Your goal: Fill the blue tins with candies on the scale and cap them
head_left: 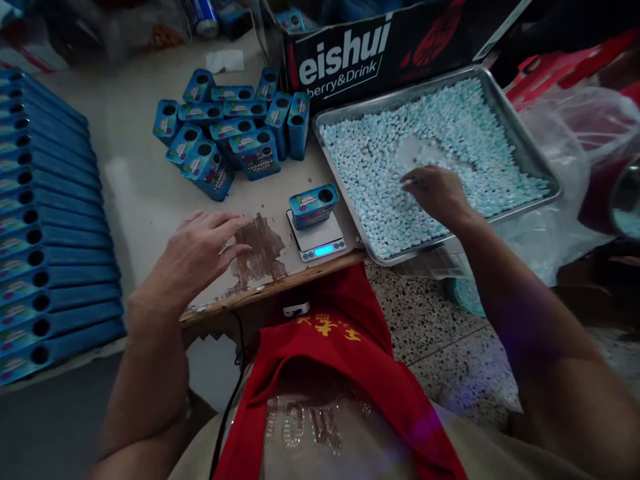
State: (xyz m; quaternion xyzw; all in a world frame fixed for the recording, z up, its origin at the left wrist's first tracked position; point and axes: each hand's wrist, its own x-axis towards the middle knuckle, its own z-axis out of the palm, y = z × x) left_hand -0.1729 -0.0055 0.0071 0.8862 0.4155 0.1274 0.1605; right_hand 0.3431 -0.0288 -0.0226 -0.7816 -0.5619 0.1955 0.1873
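Note:
My left hand hovers above the worn patch near the table's front edge, its fingers apart and holding nothing. To its right, a small blue candy tin with a round hole in its top stands on a digital scale with a lit display. My right hand is over the metal tray of pale blue and white candies. Its fingertips are pinched together beside a thinned-out spot in the candies. What they hold, if anything, is too small to make out.
Several blue tins stand grouped behind the scale. Long rows of similar tins line the left side. A black printed carton stands behind the tray. Clear plastic bags lie to the right. A can is at the back.

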